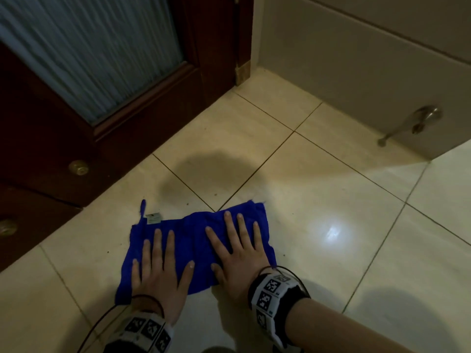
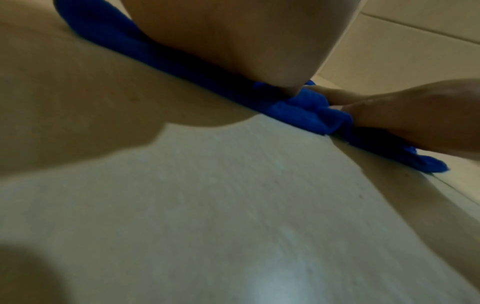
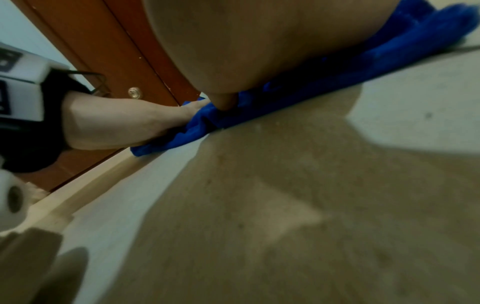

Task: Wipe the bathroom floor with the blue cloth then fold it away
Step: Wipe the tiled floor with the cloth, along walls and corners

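The blue cloth [image 1: 196, 240] lies spread flat on the cream tiled floor [image 1: 318, 225], with a small label and loop at its far left corner. My left hand [image 1: 158, 261] presses flat on the cloth's left half, fingers straight and spread. On the right half my right hand [image 1: 237, 243] lies flat too, fingers spread. In the left wrist view my left palm [image 2: 233, 37] sits on the cloth [image 2: 298, 109] and the right hand [image 2: 415, 117] comes in from the right. The right wrist view has the cloth [image 3: 337, 70] under my right palm [image 3: 259, 41], the left hand [image 3: 124, 121] beside it.
A dark wooden door [image 1: 127, 128] with ribbed glass stands close behind the cloth at the left. A grey wall [image 1: 369, 59] with a metal fitting [image 1: 418, 123] runs along the right. Small dirt specks dot the tiles near the cloth. A toilet paper roll [image 3: 10, 201] shows in the right wrist view.
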Action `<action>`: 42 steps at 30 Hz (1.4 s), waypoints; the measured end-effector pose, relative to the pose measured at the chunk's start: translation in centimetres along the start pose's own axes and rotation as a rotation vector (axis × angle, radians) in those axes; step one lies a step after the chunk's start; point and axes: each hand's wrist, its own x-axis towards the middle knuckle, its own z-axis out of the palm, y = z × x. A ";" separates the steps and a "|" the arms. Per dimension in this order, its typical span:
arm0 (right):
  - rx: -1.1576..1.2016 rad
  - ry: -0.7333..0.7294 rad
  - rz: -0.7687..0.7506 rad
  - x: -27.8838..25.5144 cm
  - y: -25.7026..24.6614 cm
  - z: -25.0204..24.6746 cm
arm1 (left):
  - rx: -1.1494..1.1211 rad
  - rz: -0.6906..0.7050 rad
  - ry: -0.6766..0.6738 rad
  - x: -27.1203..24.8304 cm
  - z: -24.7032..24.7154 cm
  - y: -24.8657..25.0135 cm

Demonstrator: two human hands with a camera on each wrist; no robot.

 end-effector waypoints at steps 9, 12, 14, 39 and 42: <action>-0.001 -0.017 -0.071 0.8 -0.3 -0.2 | 0.017 0.058 0.036 0.7 0.0 0.2; -0.025 -0.062 -0.130 2.1 0.1 -1.3 | 0.026 0.075 0.012 1.5 -0.2 0.2; -0.042 -0.086 -0.136 2.9 0.1 -2.1 | 0.046 0.098 -0.008 2.3 -0.7 0.3; 0.021 -0.139 -0.020 2.1 -2.4 -4.0 | 0.070 0.146 -0.054 2.6 -2.1 2.1; 0.013 -0.138 -0.044 0.2 -2.7 -2.3 | 0.070 0.193 -0.039 0.7 -1.0 0.9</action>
